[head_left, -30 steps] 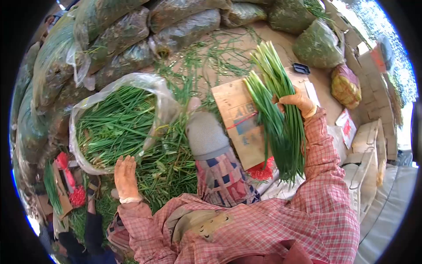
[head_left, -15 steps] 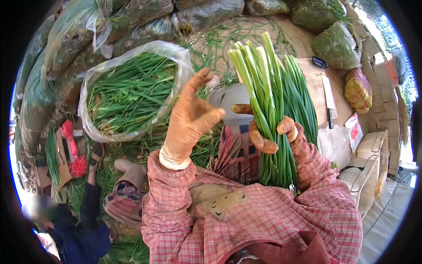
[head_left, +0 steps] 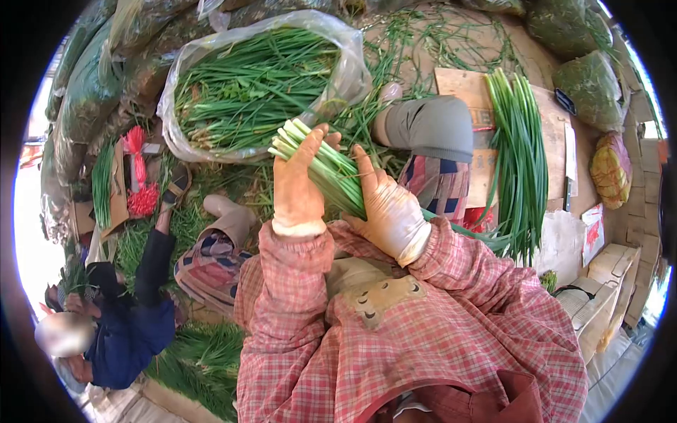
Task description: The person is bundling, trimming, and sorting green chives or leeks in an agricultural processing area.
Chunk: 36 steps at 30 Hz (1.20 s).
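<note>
A bunch of garlic chives point(head_left: 331, 173) lies slanted in front of my chest, its pale cut ends pointing up and left. Around it, near the pale ends, my gloved left hand point(head_left: 300, 187) is closed. Further down the stems my gloved right hand point(head_left: 391, 208) grips the same bunch, thumb and fingers wrapped over it. The green leaves trail under my right wrist toward the right. On a wooden board point(head_left: 451, 81) to the right rests another bunch of chives point(head_left: 520, 162), pale ends away from me.
An open plastic bag point(head_left: 168, 106) full of chives stands ahead to the left. A knife point(head_left: 570, 169) lies at the board's right side. Red ties point(head_left: 137, 169) are at the left, near a seated person point(head_left: 134, 338). Stuffed sacks point(head_left: 589, 88) line the back.
The bunch, earlier upright in my right hand, has come left and tilted. My left hand, earlier open and apart, now holds its pale end. The view has shifted, showing more of the board.
</note>
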Available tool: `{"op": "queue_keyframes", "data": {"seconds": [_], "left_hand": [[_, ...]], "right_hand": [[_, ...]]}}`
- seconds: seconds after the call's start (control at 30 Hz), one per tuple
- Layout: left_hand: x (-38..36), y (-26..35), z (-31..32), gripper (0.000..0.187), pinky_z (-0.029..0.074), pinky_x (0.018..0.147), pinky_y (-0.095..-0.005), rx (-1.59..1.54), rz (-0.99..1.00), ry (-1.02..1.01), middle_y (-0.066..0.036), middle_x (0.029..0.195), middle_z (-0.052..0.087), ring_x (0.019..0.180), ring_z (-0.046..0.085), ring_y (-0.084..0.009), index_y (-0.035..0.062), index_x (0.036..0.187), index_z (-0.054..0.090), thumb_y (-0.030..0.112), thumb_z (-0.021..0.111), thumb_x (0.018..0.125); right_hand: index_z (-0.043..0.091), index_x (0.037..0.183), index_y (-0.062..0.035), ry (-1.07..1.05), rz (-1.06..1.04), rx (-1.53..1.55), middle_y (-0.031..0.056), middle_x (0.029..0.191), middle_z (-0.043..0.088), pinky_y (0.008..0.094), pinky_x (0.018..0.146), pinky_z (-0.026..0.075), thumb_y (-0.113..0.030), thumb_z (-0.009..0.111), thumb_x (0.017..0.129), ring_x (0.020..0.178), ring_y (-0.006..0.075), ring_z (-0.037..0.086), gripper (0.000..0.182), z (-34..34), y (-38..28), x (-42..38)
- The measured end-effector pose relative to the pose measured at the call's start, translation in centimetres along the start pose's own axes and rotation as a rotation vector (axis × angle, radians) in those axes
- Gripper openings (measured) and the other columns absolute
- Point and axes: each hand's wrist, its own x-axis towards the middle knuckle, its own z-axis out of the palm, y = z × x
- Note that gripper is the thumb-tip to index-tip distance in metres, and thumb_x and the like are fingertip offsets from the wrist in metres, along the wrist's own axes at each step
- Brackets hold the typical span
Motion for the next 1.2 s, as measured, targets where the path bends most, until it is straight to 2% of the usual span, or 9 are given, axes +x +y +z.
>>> {"op": "queue_keyframes", "data": {"seconds": [0.03,0.23,0.37,0.5,0.77,0.87,0.97,1.07,1.2], "left_hand": [[0.5,-0.1,-1.0,0.026,0.049,0.069,-0.0337,-0.056,-0.012,0.007,-0.007,0.084,0.058,0.079,0.058,-0.0215,0.003,0.101,0.053,0.006,0.062,0.077],[0.7,0.2,-2.9,0.023,0.048,0.071,-0.0335,-0.151,-0.078,-0.096,-0.006,0.084,0.059,0.08,0.058,-0.0216,0.0049,0.097,0.053,0.004,0.063,0.076],[0.6,0.5,-2.8,0.022,0.048,0.072,-0.0332,-0.121,-0.08,-0.087,-0.007,0.085,0.06,0.08,0.058,-0.0211,0.0057,0.095,0.054,0.005,0.064,0.075],[0.5,0.4,-2.9,0.021,0.048,0.07,-0.0323,-0.069,-0.059,-0.02,-0.007,0.084,0.061,0.077,0.058,-0.0196,0.0059,0.093,0.055,0.009,0.065,0.075],[1.4,0.1,-4.7,0.021,0.051,0.064,-0.032,-0.058,-0.089,0.035,-0.008,0.084,0.062,0.074,0.058,-0.0177,0.0063,0.095,0.054,0.013,0.064,0.077],[1.8,-0.3,-5.3,0.019,0.05,0.062,-0.0309,-0.07,-0.078,0.027,-0.008,0.083,0.062,0.07,0.058,-0.0166,0.0069,0.093,0.055,0.012,0.064,0.077],[1.7,-0.4,-5.3,0.018,0.05,0.063,-0.03,-0.081,-0.083,0.035,-0.009,0.083,0.062,0.07,0.058,-0.0167,0.0069,0.093,0.055,0.012,0.064,0.077],[1.8,-0.3,-5.3,0.018,0.049,0.065,-0.0302,-0.094,-0.067,-0.037,-0.008,0.083,0.062,0.071,0.058,-0.017,0.0069,0.093,0.055,0.012,0.063,0.078],[1.4,0.1,-5.3,0.018,0.049,0.066,-0.0311,-0.097,-0.067,-0.002,-0.008,0.084,0.062,0.072,0.058,-0.0172,0.0066,0.093,0.055,0.013,0.063,0.078]], "right_hand": [[0.015,0.132,0.0028,0.02,-0.055,0.097,0.025,0.106,0.049,0.0386,0.078,0.045,-0.024,0.072,0.061,0.096,0.0354,0.051,0.095,0.3,0.1,-0.1],[0.04,0.123,-0.0029,-0.003,-0.145,0.955,0.0141,0.112,0.05,0.0321,0.089,0.038,-0.026,0.074,0.068,0.103,0.022,0.049,0.069,0.9,3.2,0.8],[0.056,0.104,-0.0029,0.172,-0.111,1.12,0.0058,0.099,0.056,0.0261,0.079,0.042,-0.007,0.065,0.074,0.089,0.0122,0.051,0.032,-0.2,2.7,2.6],[0.058,0.091,0.0001,0.04,0.02,1.363,0.0021,0.08,0.058,0.0214,0.066,0.044,-0.006,0.062,0.078,0.071,0.0078,0.053,0.015,-1.4,1.0,3.2],[0.057,0.076,-0.001,-0.152,-0.206,1.219,0.0048,0.078,0.058,0.024,0.067,0.043,-0.004,0.06,0.076,0.074,0.0097,0.053,0.005,-3.1,1.2,1.7],[0.057,0.077,-0.0049,-0.158,-0.514,1.207,0.0045,0.078,0.058,0.0281,0.07,0.043,-0.006,0.065,0.072,0.075,0.0157,0.055,0.009,-4.2,2.0,1.3],[0.059,0.079,-0.0118,0.137,-0.651,0.265,0.0021,0.077,0.055,0.0339,0.072,0.042,-0.009,0.065,0.068,0.077,0.0204,0.053,0.013,-4.8,0.8,2.8],[0.058,0.077,-0.0167,0.368,-0.778,-0.179,0.0004,0.076,0.051,0.0372,0.072,0.039,-0.015,0.061,0.065,0.079,0.0216,0.049,0.012,-2.2,0.1,4.7],[0.053,0.07,-0.0155,0.33,-0.847,-0.353,-0.0003,0.077,0.049,0.0361,0.068,0.037,-0.021,0.056,0.066,0.079,0.0202,0.047,0.007,-0.8,0.6,5.8]]}}
